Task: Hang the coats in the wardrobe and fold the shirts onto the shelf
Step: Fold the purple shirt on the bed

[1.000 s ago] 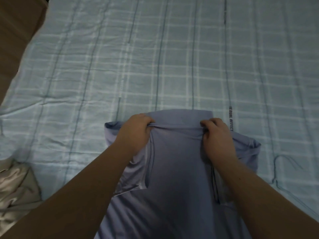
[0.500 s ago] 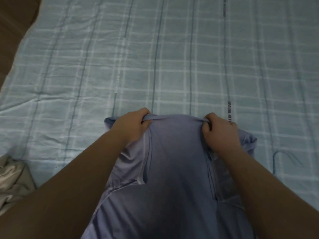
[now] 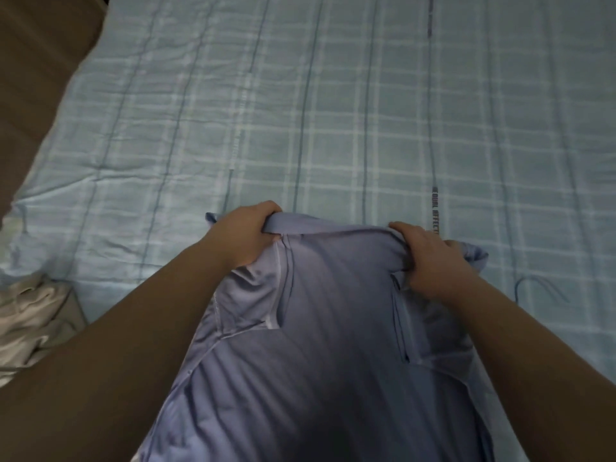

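Lying on the bed (image 3: 366,111), a smooth lavender-blue shirt (image 3: 333,328) has its far edge bunched into a ridge.
Left hand (image 3: 246,238) and right hand (image 3: 430,261) grip that ridge with curled fingers; plaid blue bedding lies beyond.

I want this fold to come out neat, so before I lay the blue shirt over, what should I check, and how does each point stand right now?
1. Left hand grips the fold edge of the blue shirt: ok.
2. Right hand grips the same edge at the other side: ok.
3. Edge between the hands taut and level: ok, it runs nearly straight.
4. Sleeves tucked in: not ok, fabric bunches out past each hand.
5. Plaid bed sheet beyond the shirt flat for landing: ok.
6. Beige garment at the left clear of the shirt: ok, apart.
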